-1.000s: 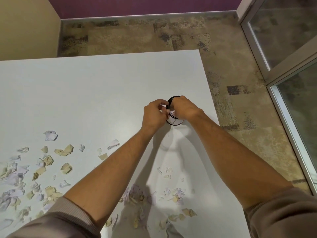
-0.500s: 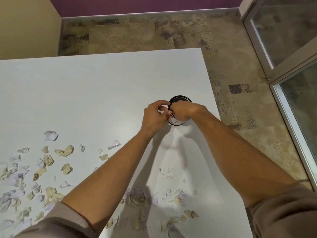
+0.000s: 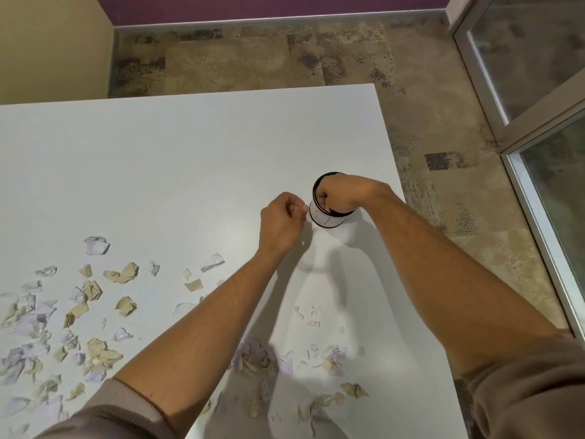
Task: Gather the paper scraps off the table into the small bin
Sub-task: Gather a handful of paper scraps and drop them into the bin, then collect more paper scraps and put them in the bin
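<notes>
Compared to half a second ago, the two hands have split up: back then both were bunched together over the small bin (image 3: 327,213), now the left hand (image 3: 280,223) has pulled back to just beside the bin's left wall, fingers curled in with fingertip and thumb pressed together, and I can't tell if there's a bit of paper in that grip or nothing. The right hand (image 3: 343,194) has gone down into the mouth of the bin as a closed fist, knuckles up; whatever it may be gripping is hidden inside, so can't say. The bin stands upright near the right edge of the white table (image 3: 190,153), white wall with a dark rim, about where it was before. The paper scraps (image 3: 91,299) look unmoved: a big white and tan scatter on the left near side, plus a smaller pile (image 3: 256,358) between the forearms.
</notes>
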The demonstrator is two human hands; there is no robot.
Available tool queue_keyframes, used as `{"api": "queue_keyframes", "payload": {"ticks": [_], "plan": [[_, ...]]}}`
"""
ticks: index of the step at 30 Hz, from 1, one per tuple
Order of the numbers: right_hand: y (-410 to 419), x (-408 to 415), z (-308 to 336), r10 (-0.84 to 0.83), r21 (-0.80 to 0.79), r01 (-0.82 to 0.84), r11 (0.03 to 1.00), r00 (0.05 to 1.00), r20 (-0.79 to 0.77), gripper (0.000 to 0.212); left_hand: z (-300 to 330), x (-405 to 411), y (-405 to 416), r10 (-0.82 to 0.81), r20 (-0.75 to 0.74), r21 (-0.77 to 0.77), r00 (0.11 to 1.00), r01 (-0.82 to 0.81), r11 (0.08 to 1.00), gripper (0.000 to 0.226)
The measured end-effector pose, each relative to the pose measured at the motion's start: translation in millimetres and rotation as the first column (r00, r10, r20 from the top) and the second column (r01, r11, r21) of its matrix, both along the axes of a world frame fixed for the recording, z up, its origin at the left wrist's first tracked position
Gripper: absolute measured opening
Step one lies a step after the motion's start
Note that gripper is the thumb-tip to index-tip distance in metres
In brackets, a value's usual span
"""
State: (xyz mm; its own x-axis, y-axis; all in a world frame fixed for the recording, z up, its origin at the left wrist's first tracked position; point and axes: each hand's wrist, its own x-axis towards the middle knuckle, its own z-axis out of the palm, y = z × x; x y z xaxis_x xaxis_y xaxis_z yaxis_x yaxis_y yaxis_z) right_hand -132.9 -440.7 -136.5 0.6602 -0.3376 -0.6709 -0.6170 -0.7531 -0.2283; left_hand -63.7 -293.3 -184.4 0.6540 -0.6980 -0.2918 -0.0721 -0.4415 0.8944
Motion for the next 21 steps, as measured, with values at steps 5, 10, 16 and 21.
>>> {"api": "queue_keyframes", "payload": {"ticks": [5, 10, 16, 21], "plan": [[6.1, -22.5, 13.5, -0.235, 0.039, 0.234, 0.971, 0.928, 0.288, 0.037, -19.1, -17.6, 23.4, -0.354, 0.322, 0.166, 0.878, 0.316, 0.934, 0.016], [43.3, -59.7, 15.7, -0.410, 0.149, 0.442, 0.885, 0.587, 0.698, 0.043, -44.9, -31.1, 39.4, -0.707, 0.584, 0.366, 0.399, 0.648, 0.668, 0.022], [108.4, -106.6, -49.8, -0.416, 0.047, 0.485, 0.873, 0.693, 0.589, 0.043, -65.2, -43.3, 67.2, -0.853, 0.437, 0.588, 0.286, 0.627, 0.512, 0.053], [170.7, -148.6, -98.0, -0.228, -0.107, 0.308, 0.946, 0.860, 0.457, 0.045, -66.6, -50.0, 109.4, -0.841, 0.482, 0.576, 0.246, 0.635, 0.515, 0.052]]}}
